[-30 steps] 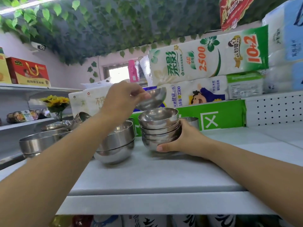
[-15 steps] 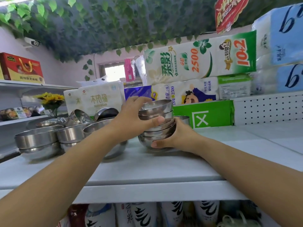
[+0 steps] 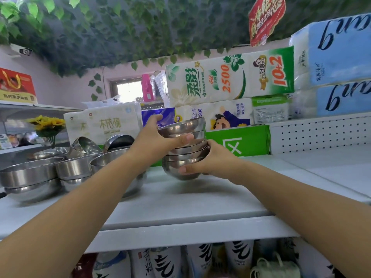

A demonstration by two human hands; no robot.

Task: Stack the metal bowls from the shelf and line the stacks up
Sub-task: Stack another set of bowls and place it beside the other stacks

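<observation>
Left hand (image 3: 155,140) clamped on upper bowls of small stack (image 3: 185,149), thumb across front wall, fingers over far rim. Right hand (image 3: 210,160) cupped round lower right side of same stack, thumb pressed on bottom bowl near its base, fingers hidden behind. Both grips closed on stack. Stack of nested metal bowls, mouths up, axis roughly vertical, top bowls leaning slightly left. Cannot tell if bottom bowl touches shelf (image 3: 200,199) or sits just above it; shadow right under it. Stack at mid-shelf, near the back, just in front of green box (image 3: 241,141).

Left of stack, partly hidden by left forearm: big bowl stack (image 3: 112,160), mouth up. Further left, mid stack (image 3: 73,171) and wide stack (image 3: 28,177), all upright, touching or nearly touching in a rough row. Behind them loose bowls (image 3: 86,145), tipped on their sides, mouths facing sideways.

Tissue packs (image 3: 228,79) piled behind at back of shelf. Sunflowers (image 3: 48,125) far left. Bottles (image 3: 164,261) on lower shelf beneath front edge.
</observation>
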